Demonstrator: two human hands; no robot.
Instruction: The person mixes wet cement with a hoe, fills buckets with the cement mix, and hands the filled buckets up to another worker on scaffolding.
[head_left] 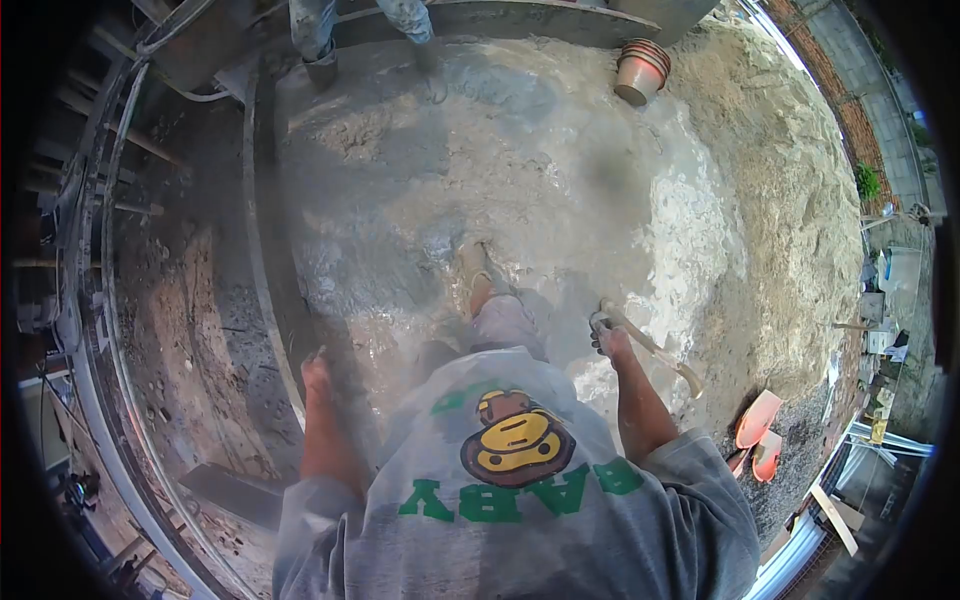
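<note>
My right hand (612,345) is closed around a wooden-handled tool (650,345) that slants down to the right over the wet cement; its kind cannot be made out. Grey smears cover the fingers of that hand. On the other side, my left hand (316,372) hangs beside the raised edge of a long form board (268,270). Its fingers are mostly hidden, and I cannot tell whether it touches the board. Wet grey cement (400,190) spreads in front of me, and my muddy foot (474,265) stands in it.
A stack of reddish buckets (642,72) sits at the far right of the cement. Another person's legs (318,35) stand at the back left. Sandy material (790,200) rises along the right. Orange shovel-like pieces (760,420) lie on gravel. A dark flat board (232,494) is at lower left.
</note>
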